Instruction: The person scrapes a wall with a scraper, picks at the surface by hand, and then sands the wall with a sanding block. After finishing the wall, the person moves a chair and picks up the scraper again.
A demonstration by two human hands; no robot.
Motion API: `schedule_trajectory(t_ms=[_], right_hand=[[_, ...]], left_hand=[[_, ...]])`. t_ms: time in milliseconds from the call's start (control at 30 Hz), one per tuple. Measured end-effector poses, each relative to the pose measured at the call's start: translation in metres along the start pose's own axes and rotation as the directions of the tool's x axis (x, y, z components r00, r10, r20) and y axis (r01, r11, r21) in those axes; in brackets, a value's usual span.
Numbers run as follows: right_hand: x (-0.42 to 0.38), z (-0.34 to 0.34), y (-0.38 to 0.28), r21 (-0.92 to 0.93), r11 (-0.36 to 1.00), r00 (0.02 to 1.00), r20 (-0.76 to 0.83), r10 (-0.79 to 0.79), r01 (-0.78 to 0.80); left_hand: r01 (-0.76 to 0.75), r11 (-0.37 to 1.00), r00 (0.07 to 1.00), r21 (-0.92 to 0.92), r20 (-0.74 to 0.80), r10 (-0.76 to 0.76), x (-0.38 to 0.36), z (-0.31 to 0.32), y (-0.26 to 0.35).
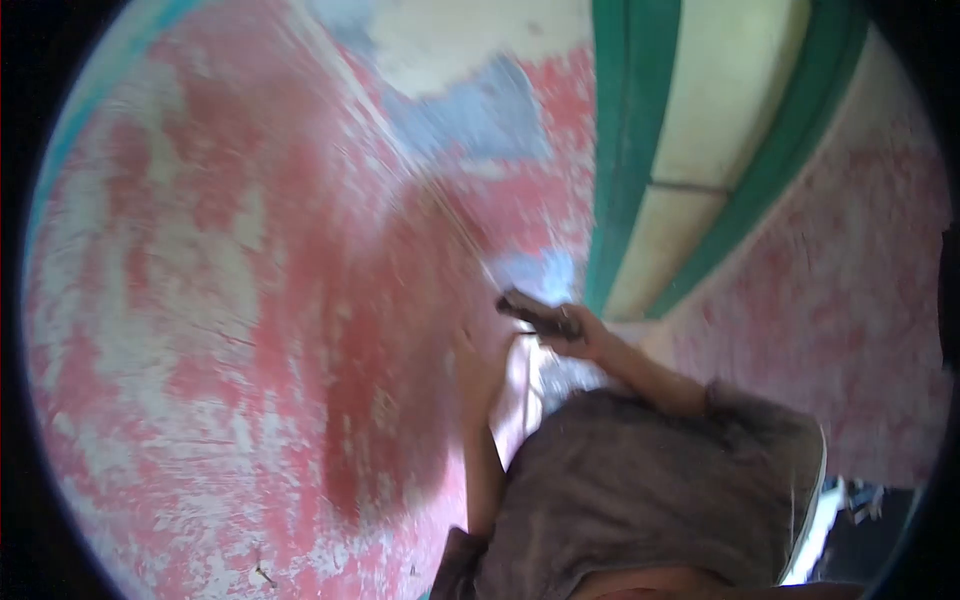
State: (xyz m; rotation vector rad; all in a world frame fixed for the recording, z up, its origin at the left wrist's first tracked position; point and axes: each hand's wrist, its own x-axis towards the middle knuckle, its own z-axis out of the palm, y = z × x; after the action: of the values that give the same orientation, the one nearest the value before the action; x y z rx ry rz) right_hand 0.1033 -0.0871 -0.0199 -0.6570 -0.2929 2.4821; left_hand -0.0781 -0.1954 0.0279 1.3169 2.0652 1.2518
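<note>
Near bottom: grey-brown shirt (640, 490), both forearms reaching up from it. Right hand (585, 335) clamped on a dark scraper-like tool (535, 315), tool touching the wall at centre. Left hand (478, 365) just left of it, blurred, grip unclear, looks pressed to the wall. Hands near each other, not joined. Beyond: peeling red-and-white wall (220, 300). Far right: green-trimmed cream frame (690, 130).

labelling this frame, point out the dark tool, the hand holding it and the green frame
dark tool (535, 315), head view, its middle
right hand (585, 338), head view, its back
green frame (628, 150), head view, left upright
</note>
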Motion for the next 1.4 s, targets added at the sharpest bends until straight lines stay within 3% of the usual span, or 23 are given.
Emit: schedule_trajectory(t_ms=[33,67,167,233,300,333,400,467,500,533,600,633,733,767,833,900,933,967,1033,1200,1267,1400], right_hand=[[0.013,-0.025,-0.006,0.115,0.973,0.933,0.326,0.152,-0.199],[0.023,-0.053,-0.007,0.163,0.906,0.742,0.638,0.205,-0.39],[-0.002,-0.027,-0.006,0.217,0.909,0.82,0.538,0.194,-0.357],[-0.011,-0.023,-0.006,0.223,0.873,0.766,0.601,0.228,-0.434],[-0.021,-0.024,-0.002,0.199,0.905,0.799,0.565,0.207,-0.375],[-0.025,-0.025,-0.001,0.166,0.929,0.823,0.533,0.199,-0.332],[-0.03,-0.032,0.001,0.181,0.921,0.825,0.527,0.206,-0.346],[-0.041,-0.039,0.001,-0.038,0.988,0.922,0.354,0.154,-0.15],[-0.036,-0.047,-0.002,-0.093,0.979,0.874,0.443,0.203,-0.18],[-0.04,-0.052,-0.004,-0.105,0.979,0.871,0.449,0.201,-0.172],[-0.059,-0.039,-0.003,0.03,0.982,0.948,0.265,0.174,-0.189],[-0.058,-0.049,-0.003,0.041,0.983,0.914,0.377,0.15,-0.178],[-0.055,-0.08,0.002,-0.077,0.994,0.935,0.341,0.096,-0.074],[-0.059,-0.075,0.004,-0.09,0.993,0.931,0.35,0.105,-0.078],[-0.068,-0.062,0.006,-0.282,0.959,0.996,0.081,0.032,-0.008],[-0.057,-0.074,0.01,-0.322,0.947,0.994,0.104,0.026,0.009],[-0.049,-0.082,0.013,-0.35,0.936,0.993,0.118,0.013,0.029],[-0.049,-0.078,0.016,-0.357,0.934,1.0,0.002,-0.014,0.014],[-0.048,-0.076,0.02,-0.403,0.915,1.0,-0.019,-0.024,0.014],[-0.042,-0.071,0.03,-0.507,0.861,0.998,-0.058,0.008,-0.036],[-0.037,-0.07,0.035,-0.539,0.841,0.998,-0.057,0.023,-0.051],[-0.026,-0.069,0.045,-0.63,0.776,0.999,-0.045,0.003,-0.031]], left_hand=[[0.111,0.993,0.989,-0.045,0.099,-0.107,0.002,-0.01,0.01],[0.112,0.988,0.99,-0.106,0.103,-0.101,0.004,-0.008,0.004],[0.117,0.965,0.984,-0.234,0.157,-0.081,0.005,0.0,-0.009],[0.114,0.945,0.981,-0.305,0.187,-0.058,0.003,0.006,-0.01],[0.108,0.854,0.97,-0.509,0.241,0.021,-0.002,0.013,-0.003],[0.106,0.853,0.968,-0.511,0.249,0.029,-0.004,0.018,-0.001],[0.218,0.871,0.962,-0.44,0.247,-0.116,-0.012,0.025,0.0],[0.255,0.843,0.956,-0.474,0.256,-0.145,-0.019,0.031,0.002],[0.289,0.814,0.949,-0.503,0.259,-0.177,-0.02,0.033,0.005],[0.275,0.815,0.954,-0.51,0.251,-0.165,-0.02,0.034,0.005],[0.15,0.918,0.979,-0.368,0.183,-0.086,-0.021,0.038,-0.007],[0.151,0.868,0.98,-0.473,0.187,-0.069,-0.021,0.048,-0.025],[0.178,0.897,0.98,-0.406,0.159,-0.123,-0.029,0.046,-0.019],[0.223,0.89,0.969,-0.399,0.19,-0.157,-0.029,0.054,-0.036],[0.236,0.883,0.961,-0.406,0.233,-0.15,-0.035,0.06,-0.049],[0.319,0.87,0.907,-0.376,0.386,-0.166,-0.039,0.053,-0.053],[0.31,0.871,0.915,-0.382,0.369,-0.164,-0.041,0.051,-0.051],[0.381,0.786,0.901,-0.487,0.388,-0.196,-0.046,0.055,-0.053],[0.463,0.656,0.878,-0.596,0.407,-0.251,-0.052,0.061,-0.068],[0.474,0.617,0.872,-0.629,0.434,-0.227,-0.063,0.062,-0.095],[0.478,0.669,0.864,-0.568,0.441,-0.243,-0.068,0.068,-0.106],[0.478,0.666,0.878,-0.573,0.323,-0.353,-0.079,0.06,-0.084]])
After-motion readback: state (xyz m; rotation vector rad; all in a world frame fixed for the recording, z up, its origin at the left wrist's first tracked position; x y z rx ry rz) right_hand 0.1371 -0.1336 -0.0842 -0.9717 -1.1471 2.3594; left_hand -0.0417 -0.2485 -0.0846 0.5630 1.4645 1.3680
